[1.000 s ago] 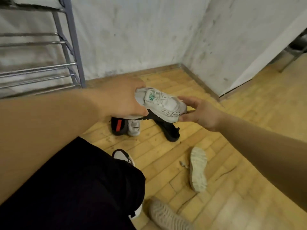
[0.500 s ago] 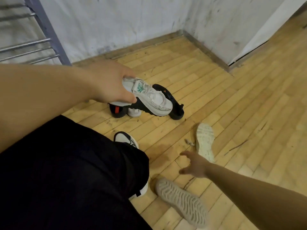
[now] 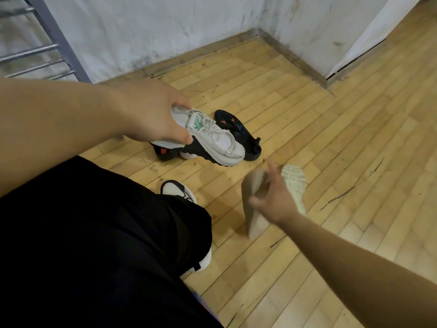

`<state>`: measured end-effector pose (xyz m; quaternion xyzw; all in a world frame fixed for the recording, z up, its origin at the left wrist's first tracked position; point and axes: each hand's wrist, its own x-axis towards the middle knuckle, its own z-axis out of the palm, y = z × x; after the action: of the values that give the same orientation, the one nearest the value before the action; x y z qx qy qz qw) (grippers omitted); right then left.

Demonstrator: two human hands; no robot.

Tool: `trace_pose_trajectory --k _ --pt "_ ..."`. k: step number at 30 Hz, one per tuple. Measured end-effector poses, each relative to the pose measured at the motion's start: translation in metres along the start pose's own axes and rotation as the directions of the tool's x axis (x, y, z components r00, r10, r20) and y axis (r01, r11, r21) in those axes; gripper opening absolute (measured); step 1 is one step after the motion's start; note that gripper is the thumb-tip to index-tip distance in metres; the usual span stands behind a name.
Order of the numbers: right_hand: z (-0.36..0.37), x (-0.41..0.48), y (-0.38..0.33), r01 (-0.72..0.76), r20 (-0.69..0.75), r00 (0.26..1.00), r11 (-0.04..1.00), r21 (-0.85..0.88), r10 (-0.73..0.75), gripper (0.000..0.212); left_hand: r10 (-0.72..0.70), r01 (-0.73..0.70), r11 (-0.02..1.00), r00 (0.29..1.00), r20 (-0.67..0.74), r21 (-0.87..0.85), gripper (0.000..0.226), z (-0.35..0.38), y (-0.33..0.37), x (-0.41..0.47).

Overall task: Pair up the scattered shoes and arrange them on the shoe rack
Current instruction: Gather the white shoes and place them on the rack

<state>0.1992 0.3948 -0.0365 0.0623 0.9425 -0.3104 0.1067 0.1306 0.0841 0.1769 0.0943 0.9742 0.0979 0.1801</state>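
My left hand (image 3: 151, 117) grips a white sneaker with a green logo (image 3: 212, 138) by its heel, above the floor. My right hand (image 3: 274, 200) is closed on a beige shoe (image 3: 254, 209), lifted off the floor and blurred, sole turned left. A pale shoe lying sole-up (image 3: 294, 181) rests on the floor just behind that hand. Black shoes with orange marks (image 3: 238, 131) lie by the wall, partly hidden behind the white sneaker. The metal shoe rack (image 3: 37, 50) stands at the upper left.
My leg in black trousers (image 3: 94, 245) fills the lower left, with my white and black worn shoe (image 3: 177, 189) at its edge. White walls meet in a corner (image 3: 257, 31) ahead. A wooden plank floor (image 3: 354, 138) stretches to the right.
My right hand dropped from the white sneaker to the floor and picked up the beige shoe. My left hand kept the white sneaker. The view tilted downward.
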Motion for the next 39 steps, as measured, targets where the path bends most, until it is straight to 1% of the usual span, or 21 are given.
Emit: trace_pose_trajectory --k 3,5,6,8,10,14,16,19,22,23,24,25,27,28,29,31,33,34,35,37,39 --pt "-0.035 0.006 -0.01 0.091 -0.285 0.958 0.972 0.217 -0.026 0.112 -0.016 0.016 1.0 1.0 -0.023 0.02 0.083 -0.003 0.0 0.001" --pt "-0.03 -0.004 -0.003 0.065 -0.341 0.94 0.979 0.193 0.005 0.102 -0.02 0.021 0.999 0.999 -0.027 0.025 0.083 -0.003 0.001 0.002" --pt "-0.02 -0.009 0.008 0.026 -0.298 0.954 0.992 0.123 0.012 0.098 -0.026 0.027 0.999 0.999 -0.029 0.026 0.083 -0.003 0.002 0.002" --pt "0.006 -0.022 0.037 -0.053 -0.091 0.995 0.994 -0.099 0.044 0.096 -0.018 0.018 0.999 1.0 -0.017 0.046 0.082 -0.003 0.004 0.004" --pt "0.024 -0.026 0.069 -0.11 0.071 0.989 0.957 -0.269 0.133 0.099 -0.018 0.018 0.999 1.0 0.001 0.039 0.082 -0.001 0.007 0.005" --pt "0.024 -0.003 0.101 -0.343 0.028 0.921 0.843 -0.415 0.389 0.101 -0.019 0.016 0.998 0.999 0.049 0.061 0.086 0.003 0.01 0.006" --pt "0.019 0.012 0.109 -0.453 0.009 0.868 0.798 -0.398 0.497 0.106 -0.039 0.034 0.997 0.997 0.061 0.074 0.093 0.002 0.011 0.005" --pt "0.018 0.025 0.119 -0.551 0.038 0.81 0.782 -0.291 0.585 0.111 -0.062 0.057 0.991 0.997 0.036 0.122 0.085 0.002 0.007 0.006" --pt "0.019 0.031 0.121 -0.597 0.01 0.787 0.766 -0.24 0.617 0.103 -0.072 0.069 0.991 0.997 0.02 0.114 0.079 0.002 0.006 0.009" --pt "0.019 0.033 0.118 -0.601 0.02 0.791 0.783 -0.159 0.611 0.099 -0.077 0.074 0.991 0.997 0.021 0.109 0.079 0.002 0.007 0.011" --pt "0.017 0.034 0.111 -0.589 0.043 0.807 0.808 -0.002 0.588 0.093 -0.082 0.079 0.991 0.996 0.025 0.107 0.079 0.002 0.007 0.012" --pt "0.017 0.035 0.104 -0.556 0.063 0.827 0.8 0.225 0.558 0.087 -0.089 0.085 0.991 0.995 0.033 0.108 0.079 0.002 0.007 0.013" --pt "0.017 0.033 0.091 -0.478 0.069 0.824 0.624 0.618 0.562 0.074 -0.098 0.092 0.99 0.994 0.052 0.102 0.081 0.002 0.005 0.016" --pt "0.019 0.029 0.085 -0.468 0.056 0.799 0.56 0.683 0.599 0.071 -0.098 0.093 0.991 0.994 0.052 0.095 0.082 0.002 0.005 0.018" --pt "0.022 0.021 0.081 -0.472 0.004 0.777 0.578 0.666 0.63 0.07 -0.097 0.093 0.992 0.994 0.046 0.088 0.082 0.003 0.006 0.02" --pt "0.031 0.006 0.076 -0.504 -0.178 0.76 0.739 0.447 0.625 0.066 -0.098 0.096 0.992 0.995 0.025 0.079 0.081 0.003 0.008 0.022" --pt "0.043 -0.003 0.062 -0.422 -0.298 0.822 0.871 0.253 0.485 0.062 -0.105 0.104 0.993 0.994 0.018 0.056 0.085 0.004 0.007 0.024" --pt "0.048 -0.003 0.049 -0.35 -0.301 0.868 0.917 0.192 0.394 0.059 -0.107 0.106 0.993 0.994 0.02 0.05 0.088 0.005 0.006 0.025" --pt "0.057 0.002 0.039 -0.273 -0.258 0.916 0.949 0.161 0.307 0.056 -0.107 0.106 0.993 0.994 0.021 0.051 0.091 0.005 0.004 0.024" --pt "0.076 0.017 0.014 -0.173 -0.07 0.981 0.977 0.128 0.183 0.056 -0.108 0.107 0.993 0.994 0.01 0.048 0.09 0.003 -0.001 0.022" --pt "0.099 0.036 -0.01 -0.136 0.124 0.984 0.989 0.054 0.129 0.067 -0.11 0.111 0.993 0.994 -0.025 0.043 0.085 0.002 -0.01 0.021"
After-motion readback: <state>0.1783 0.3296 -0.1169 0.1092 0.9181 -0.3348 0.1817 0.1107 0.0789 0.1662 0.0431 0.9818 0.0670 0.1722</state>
